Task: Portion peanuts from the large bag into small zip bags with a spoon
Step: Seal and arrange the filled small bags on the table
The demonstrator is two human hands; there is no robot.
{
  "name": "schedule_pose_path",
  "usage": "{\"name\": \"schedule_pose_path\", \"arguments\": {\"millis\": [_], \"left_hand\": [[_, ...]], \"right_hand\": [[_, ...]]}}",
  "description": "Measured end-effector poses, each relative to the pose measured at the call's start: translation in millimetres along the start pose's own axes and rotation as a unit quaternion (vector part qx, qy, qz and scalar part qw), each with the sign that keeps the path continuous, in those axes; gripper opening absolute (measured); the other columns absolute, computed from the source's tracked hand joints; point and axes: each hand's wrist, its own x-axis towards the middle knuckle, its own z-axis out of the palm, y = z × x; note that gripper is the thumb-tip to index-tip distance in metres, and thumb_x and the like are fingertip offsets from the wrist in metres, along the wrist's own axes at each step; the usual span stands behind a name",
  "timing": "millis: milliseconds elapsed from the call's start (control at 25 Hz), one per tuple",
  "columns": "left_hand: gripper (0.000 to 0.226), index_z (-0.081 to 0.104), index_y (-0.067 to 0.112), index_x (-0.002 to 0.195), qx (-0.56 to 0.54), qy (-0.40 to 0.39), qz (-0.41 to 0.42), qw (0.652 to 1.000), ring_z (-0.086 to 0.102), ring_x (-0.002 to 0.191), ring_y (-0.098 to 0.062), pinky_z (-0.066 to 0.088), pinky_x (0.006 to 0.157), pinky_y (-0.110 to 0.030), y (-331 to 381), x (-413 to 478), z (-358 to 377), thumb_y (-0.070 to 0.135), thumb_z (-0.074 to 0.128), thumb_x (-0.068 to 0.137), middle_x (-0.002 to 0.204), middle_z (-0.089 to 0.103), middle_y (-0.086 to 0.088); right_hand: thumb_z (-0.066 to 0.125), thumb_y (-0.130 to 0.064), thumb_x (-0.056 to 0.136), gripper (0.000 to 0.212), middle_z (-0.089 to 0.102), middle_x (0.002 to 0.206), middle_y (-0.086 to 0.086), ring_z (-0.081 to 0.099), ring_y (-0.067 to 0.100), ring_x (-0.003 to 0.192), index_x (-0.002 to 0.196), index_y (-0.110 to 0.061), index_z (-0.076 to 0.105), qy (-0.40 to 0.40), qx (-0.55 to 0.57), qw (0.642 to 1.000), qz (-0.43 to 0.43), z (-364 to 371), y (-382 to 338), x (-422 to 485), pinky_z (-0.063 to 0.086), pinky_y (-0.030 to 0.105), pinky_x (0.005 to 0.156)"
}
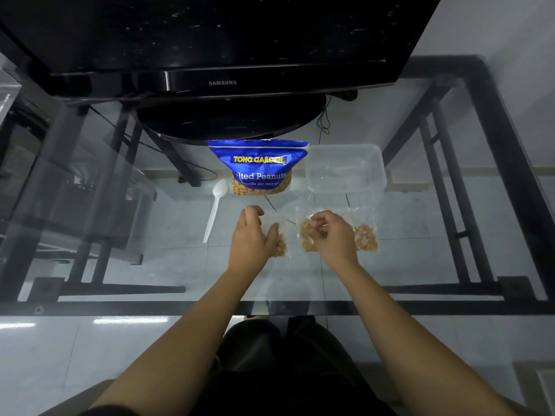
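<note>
Head view: spoon (pixel 213 210) points bowl-first toward far edge of desk (pixel 168 262); left hand (pixel 252 238) and right hand (pixel 332 235) each pinch peanut-filled zip bags (pixel 366 240).

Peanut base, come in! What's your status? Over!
Left hand grips one small zip bag, right hand pinches a second zip bag. Spoon lies untouched beside big peanut bag. Nothing blocking.

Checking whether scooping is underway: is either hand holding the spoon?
No, the white spoon lies on the glass table, apart from both the left hand and the right hand.
</note>
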Motion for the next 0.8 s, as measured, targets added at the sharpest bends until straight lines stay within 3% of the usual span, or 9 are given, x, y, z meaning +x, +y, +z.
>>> {"name": "schedule_pose_path", "arguments": {"millis": [120, 200, 280, 400, 560, 680, 800], "left_hand": [[0.034, 0.058, 0.009, 0.112, -0.188, -0.086, -0.095, 0.974, 0.062, 0.091, -0.012, 0.048, 0.074, -0.016, 12, 8, -1, 0.035, 0.058, 0.089, 0.098, 0.063, 0.001], [0.037, 0.062, 0.010, 0.112, -0.278, -0.156, -0.147, 0.936, 0.066, 0.091, -0.014, 0.053, 0.081, -0.025, 18, 10, 3, 0.037, 0.058, 0.088, 0.095, 0.069, -0.001], [0.025, 0.065, 0.006, 0.103, -0.306, -0.153, -0.131, 0.931, 0.066, 0.083, -0.016, 0.054, 0.077, -0.027, 22, 10, 5, 0.025, 0.060, 0.089, 0.085, 0.069, -0.004], [0.013, 0.064, 0.007, 0.095, -0.334, -0.153, -0.121, 0.922, 0.063, 0.078, -0.014, 0.054, 0.068, -0.025, 27, 12, 4, 0.017, 0.059, 0.089, 0.079, 0.066, -0.002], [0.013, 0.066, 0.009, 0.095, -0.346, -0.173, -0.119, 0.914, 0.063, 0.077, -0.009, 0.056, 0.065, -0.024, 37, 13, -2, 0.019, 0.060, 0.089, 0.083, 0.065, 0.000], [0.013, 0.069, 0.009, 0.091, -0.245, -0.161, -0.051, 0.955, 0.063, 0.071, -0.015, 0.056, 0.061, -0.025, 41, 15, -5, 0.021, 0.064, 0.086, 0.073, 0.063, 0.001], [0.016, 0.068, 0.008, 0.088, -0.137, -0.166, 0.010, 0.977, 0.062, 0.070, -0.018, 0.052, 0.068, -0.032, 40, 20, -5, 0.024, 0.064, 0.086, 0.071, 0.063, 0.000]], "right_hand": [[0.064, -0.007, 0.084, 0.019, 0.059, 0.092, -0.006, 0.061, 0.009, 0.082, 0.098, -0.020, 0.059, -0.041, 0.157, 0.986, 0.046, -6, -9, -12, 0.048, 0.007, 0.062], [0.065, -0.006, 0.083, 0.022, 0.060, 0.092, -0.007, 0.061, 0.011, 0.084, 0.098, -0.020, 0.058, -0.044, 0.216, 0.974, 0.042, -9, -15, -18, 0.051, 0.010, 0.066], [0.065, -0.006, 0.082, 0.028, 0.059, 0.096, -0.004, 0.062, 0.011, 0.083, 0.102, -0.021, 0.053, -0.036, 0.281, 0.958, 0.050, -12, -20, -22, 0.052, 0.013, 0.066], [0.064, -0.022, 0.086, 0.027, 0.065, 0.101, -0.004, 0.065, 0.006, 0.080, 0.110, -0.026, 0.052, -0.016, 0.366, 0.923, 0.118, -18, -28, -21, 0.051, 0.015, 0.062], [0.061, -0.026, 0.088, 0.005, 0.071, 0.090, -0.005, 0.065, 0.010, 0.075, 0.091, -0.026, 0.065, 0.018, 0.313, 0.943, 0.113, -17, -27, -17, 0.053, 0.022, 0.063], [0.061, -0.025, 0.088, 0.006, 0.070, 0.086, -0.005, 0.065, 0.010, 0.079, 0.084, -0.025, 0.065, 0.025, 0.243, 0.966, 0.080, -17, -28, -17, 0.054, 0.026, 0.069], [0.060, -0.024, 0.089, 0.005, 0.064, 0.083, -0.007, 0.059, 0.003, 0.075, 0.085, -0.021, 0.063, 0.046, 0.167, 0.982, 0.073, -18, -30, -16, 0.047, 0.017, 0.066]]}}
